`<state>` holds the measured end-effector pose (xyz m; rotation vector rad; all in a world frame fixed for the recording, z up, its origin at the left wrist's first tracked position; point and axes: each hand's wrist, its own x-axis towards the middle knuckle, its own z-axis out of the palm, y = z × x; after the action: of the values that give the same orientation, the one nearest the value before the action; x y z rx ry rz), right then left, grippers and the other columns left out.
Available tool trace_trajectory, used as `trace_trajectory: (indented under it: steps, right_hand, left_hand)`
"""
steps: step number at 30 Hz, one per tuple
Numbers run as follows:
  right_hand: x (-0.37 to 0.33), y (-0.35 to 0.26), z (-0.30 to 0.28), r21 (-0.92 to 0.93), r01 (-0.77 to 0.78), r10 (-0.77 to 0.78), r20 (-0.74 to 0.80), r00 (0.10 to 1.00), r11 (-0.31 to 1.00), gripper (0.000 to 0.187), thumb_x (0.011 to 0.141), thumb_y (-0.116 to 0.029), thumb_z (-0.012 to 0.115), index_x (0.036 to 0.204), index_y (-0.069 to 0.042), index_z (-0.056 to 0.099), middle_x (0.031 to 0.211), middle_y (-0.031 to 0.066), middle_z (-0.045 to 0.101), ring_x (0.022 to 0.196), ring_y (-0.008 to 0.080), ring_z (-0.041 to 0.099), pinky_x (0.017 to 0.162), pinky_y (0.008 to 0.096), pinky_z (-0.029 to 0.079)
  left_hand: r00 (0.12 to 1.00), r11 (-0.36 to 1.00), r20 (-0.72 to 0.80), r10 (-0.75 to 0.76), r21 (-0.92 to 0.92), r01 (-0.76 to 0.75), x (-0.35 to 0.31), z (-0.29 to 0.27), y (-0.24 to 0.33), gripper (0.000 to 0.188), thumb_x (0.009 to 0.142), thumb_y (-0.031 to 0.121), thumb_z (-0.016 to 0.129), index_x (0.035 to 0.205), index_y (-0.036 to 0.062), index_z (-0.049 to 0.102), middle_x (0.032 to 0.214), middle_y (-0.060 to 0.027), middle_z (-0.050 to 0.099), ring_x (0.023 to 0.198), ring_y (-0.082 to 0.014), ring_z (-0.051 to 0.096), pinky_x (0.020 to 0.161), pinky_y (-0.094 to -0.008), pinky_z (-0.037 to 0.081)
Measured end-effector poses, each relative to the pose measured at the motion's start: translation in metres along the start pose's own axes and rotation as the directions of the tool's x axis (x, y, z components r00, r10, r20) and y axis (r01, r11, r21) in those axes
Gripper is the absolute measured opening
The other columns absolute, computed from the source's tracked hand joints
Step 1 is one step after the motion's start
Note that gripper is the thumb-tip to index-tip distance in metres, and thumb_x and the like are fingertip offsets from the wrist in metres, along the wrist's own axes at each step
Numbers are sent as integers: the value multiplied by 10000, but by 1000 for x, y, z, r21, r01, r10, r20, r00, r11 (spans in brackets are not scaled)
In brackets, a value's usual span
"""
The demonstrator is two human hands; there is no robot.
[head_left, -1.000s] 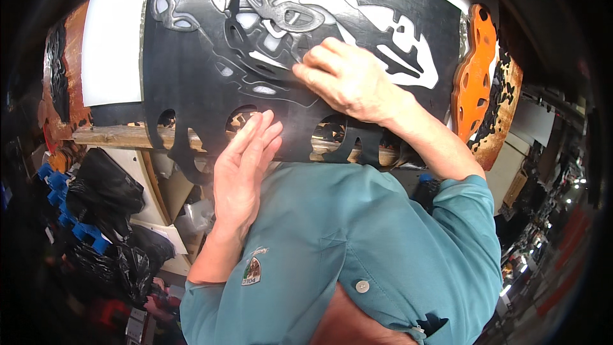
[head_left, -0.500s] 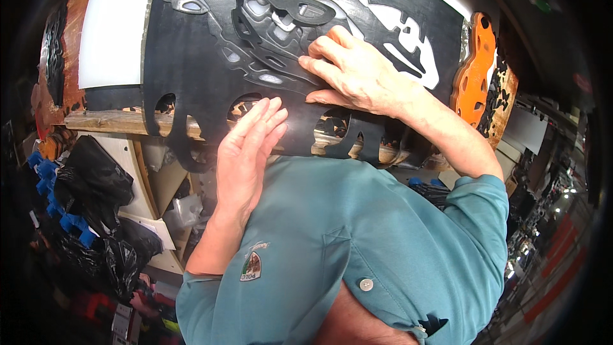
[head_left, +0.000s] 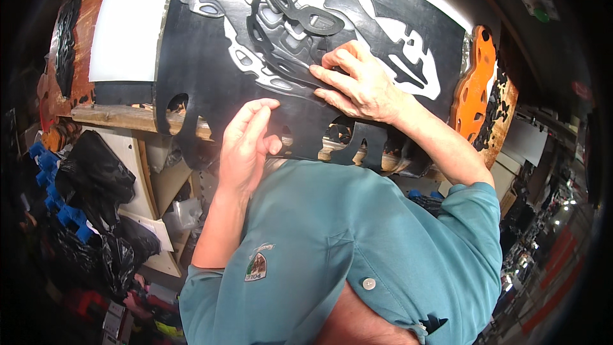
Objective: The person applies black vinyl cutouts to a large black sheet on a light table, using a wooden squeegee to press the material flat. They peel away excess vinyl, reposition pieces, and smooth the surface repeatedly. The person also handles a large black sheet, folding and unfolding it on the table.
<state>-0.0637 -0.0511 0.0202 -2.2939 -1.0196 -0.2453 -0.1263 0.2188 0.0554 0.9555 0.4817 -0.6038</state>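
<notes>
Black rubber-like sheet [head_left: 204, 89], one, overhangs the worktop's front edge [head_left: 115, 115]; its far edge is cut off by the frame; black openwork cut-out [head_left: 296, 14], one, lies mid-sheet, its near end partly hidden by the right hand [head_left: 361, 83]; orange pierced template [head_left: 476, 86], one, stands at the worktop's right end; right hand has bent fingers, tips touching the cut-out, pinch indistinct; left hand [head_left: 246, 144] has loosely extended fingers, thumb apart, at the sheet's front edge, contact unclear.

Here's the broad black sheet [head_left: 300, 115], lying flat and catching a pale shine towards its far side, its upper half riddled with curvy cut-outs showing white and grey. Along the near edge, big rounded openings, with lobed strips between them. And on top, the thin black cut piece [head_left: 295, 14]: looped at its upper end, standing slightly proud of the sheet, its slim band curving down towards the middle, lower end hidden.
</notes>
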Motion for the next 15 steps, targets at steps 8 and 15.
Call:
trace_trajectory:
  steps: [8,15]
  right_hand:
    - [3,-1,-8,61,-23,20,47,999,998,533,820,-267,872,1259,-23,695,1124,133,628,963,306,585,807,408,532]
    - [4,-5,-13,119,-73,65,73,995,990,566,783,-238,835,1272,0,679,1141,163,620,993,333,579,855,431,528]
  left_hand:
    - [969,989,246,25,-144,12,13,0,5,200,1120,172,518,1164,34,656,1375,-143,637,901,-108,581,697,-269,483]
    - [958,983,282,54,-186,0,26,-3,-3,195,1108,176,523,1141,42,661,1439,-180,616,990,-117,599,733,-268,507]
